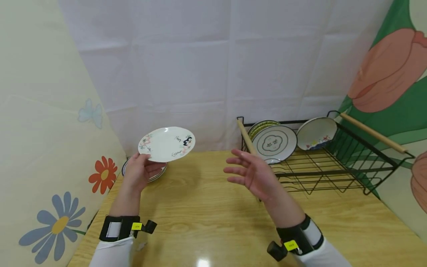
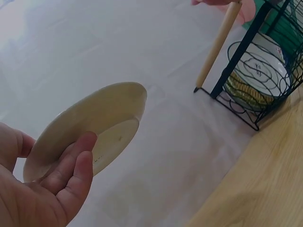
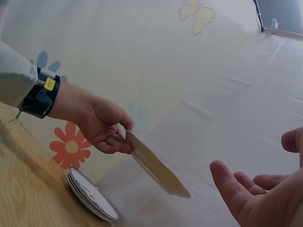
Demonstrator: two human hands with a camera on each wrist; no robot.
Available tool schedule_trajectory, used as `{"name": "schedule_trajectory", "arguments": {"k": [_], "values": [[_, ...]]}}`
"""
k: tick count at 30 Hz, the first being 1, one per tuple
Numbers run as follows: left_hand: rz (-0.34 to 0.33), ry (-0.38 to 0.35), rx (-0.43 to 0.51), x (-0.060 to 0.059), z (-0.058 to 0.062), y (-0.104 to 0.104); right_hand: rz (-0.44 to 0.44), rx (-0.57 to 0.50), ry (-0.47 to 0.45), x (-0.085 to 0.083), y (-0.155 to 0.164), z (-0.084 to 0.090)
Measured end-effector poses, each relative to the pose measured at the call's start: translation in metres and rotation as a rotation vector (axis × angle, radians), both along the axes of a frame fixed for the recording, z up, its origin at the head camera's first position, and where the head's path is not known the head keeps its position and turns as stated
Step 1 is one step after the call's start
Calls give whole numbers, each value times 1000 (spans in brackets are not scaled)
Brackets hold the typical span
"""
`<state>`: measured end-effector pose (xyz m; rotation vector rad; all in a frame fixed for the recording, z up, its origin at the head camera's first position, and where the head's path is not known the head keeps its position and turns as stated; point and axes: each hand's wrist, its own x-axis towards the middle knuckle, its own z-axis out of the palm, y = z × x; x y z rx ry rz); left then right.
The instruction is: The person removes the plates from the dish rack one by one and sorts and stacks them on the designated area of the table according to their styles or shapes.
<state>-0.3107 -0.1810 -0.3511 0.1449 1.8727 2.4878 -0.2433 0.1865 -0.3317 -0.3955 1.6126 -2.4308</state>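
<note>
Head view puts the patterned plate (image 1: 166,142) at nine o'clock, raised off the worktop (image 1: 200,207), its eight-o'clock rim pinched by the left hand (image 1: 137,172), the right hand (image 1: 252,172) loosely spread and empty; probably light, stiff, slick and breakable, it wants holding by rim and underside.

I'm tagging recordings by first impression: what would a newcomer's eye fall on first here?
Probably the white flowered plate, held in the air by the left hand, left of centre in the head view. Next, the black wire rack at the right, with dishes leaning in it, then the red flower on the left wall.
</note>
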Motion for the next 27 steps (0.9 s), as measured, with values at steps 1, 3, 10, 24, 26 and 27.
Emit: {"name": "schedule_trajectory", "arguments": {"k": [1, 3, 10, 24, 26, 27], "values": [[8, -8, -2, -2, -2, -4, -1, 7, -3, -1, -1, -1], [25, -28, -2, -6, -6, -12, -2, 19, -9, -2, -3, -4], [95, -144, -27, -17, -24, -39, -3, 33, -67, -9, -9, -13], [176, -310, -21, -33, -60, -74, 7, 116, -158, -20, -30, -42], [190, -335, -9, -33, -64, -78, 6, 125, -164, -21, -32, -46], [197, -344, -7, -34, -65, -79, 5, 128, -168, -21, -32, -47]]}}
